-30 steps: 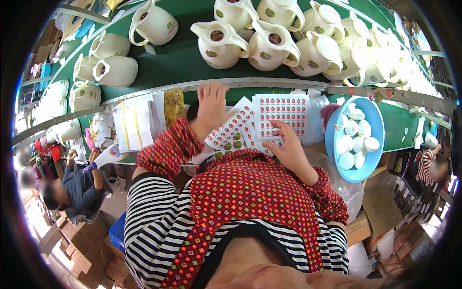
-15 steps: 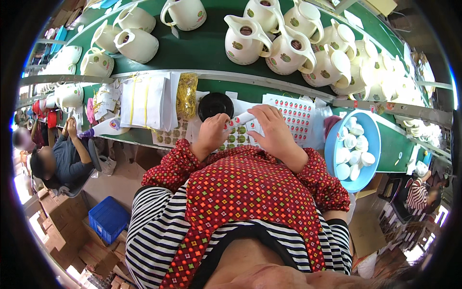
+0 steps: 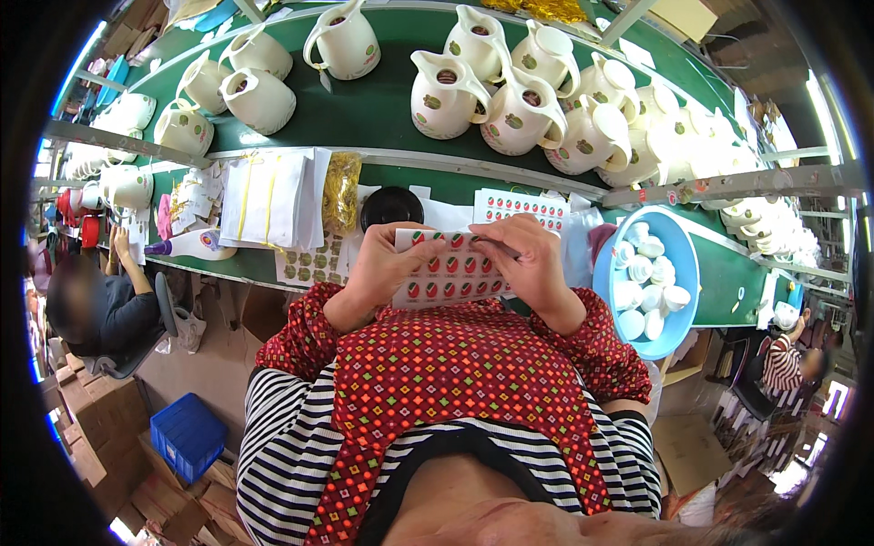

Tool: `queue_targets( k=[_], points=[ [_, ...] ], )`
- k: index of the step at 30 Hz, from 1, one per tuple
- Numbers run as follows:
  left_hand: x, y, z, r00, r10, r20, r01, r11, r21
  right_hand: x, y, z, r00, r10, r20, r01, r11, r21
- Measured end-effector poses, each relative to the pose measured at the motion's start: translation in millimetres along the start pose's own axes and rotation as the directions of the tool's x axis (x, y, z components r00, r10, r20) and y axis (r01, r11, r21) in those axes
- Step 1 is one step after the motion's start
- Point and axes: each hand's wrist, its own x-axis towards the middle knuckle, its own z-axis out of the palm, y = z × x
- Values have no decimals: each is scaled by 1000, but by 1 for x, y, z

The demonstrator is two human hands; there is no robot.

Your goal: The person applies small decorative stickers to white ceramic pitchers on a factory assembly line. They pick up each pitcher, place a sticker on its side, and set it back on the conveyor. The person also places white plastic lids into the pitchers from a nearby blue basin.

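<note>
A white sticker sheet (image 3: 451,270) printed with rows of red and green marks hangs in front of me, its face toward me. My left hand (image 3: 382,266) grips its left edge, the thumb lying over the top row. At the upper right edge my right hand (image 3: 531,261) has thumb and fingers pinched on the sheet. Another sheet (image 3: 519,207) of like stickers lies on the bench behind my right hand. Just beyond my left hand stands a round black dish (image 3: 393,207). A sheet of green-brown stickers (image 3: 312,264) lies farther left.
White jugs (image 3: 446,96) with handles crowd the raised green shelf. A light-blue basin (image 3: 689,273) of white lids sits right. Left are stacked white papers (image 3: 270,202), gold ties (image 3: 342,193) and a white-and-purple bottle (image 3: 205,243). A blue crate (image 3: 188,437) and a seated person (image 3: 100,296) are lower left.
The sticker sheet, curled into a narrow strip before, is now spread upright toward me. My right hand has closed onto its edge. The whole view has shifted slightly.
</note>
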Motion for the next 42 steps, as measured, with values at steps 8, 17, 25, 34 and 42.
queue_targets(
  k=[8, 17, 25, 34, 42],
  points=[
    [4, -1, 15, 997, 22, -71, -20, 1000, 17, -4, -14, -12, 950, -253, -184, 229, 963, -144],
    [1, 10, 33, 978, 205, -32, -192, 955, 227, 2, -12, -5, 947, -274, -166, 236, 947, -217],
    [10, 8, 34, 983, 180, -30, -170, 961, 218, -3, -15, -1, 923, -301, -241, 286, 953, -97],
    [21, 3, 29, 980, 200, -22, -185, 939, 292, 7, 1, 19, 914, -358, -193, 340, 932, -124],
    [60, -46, 11, 977, 201, -66, -186, 966, 182, 8, 2, 28, 957, -176, -232, 188, 982, 27]
  ],
)
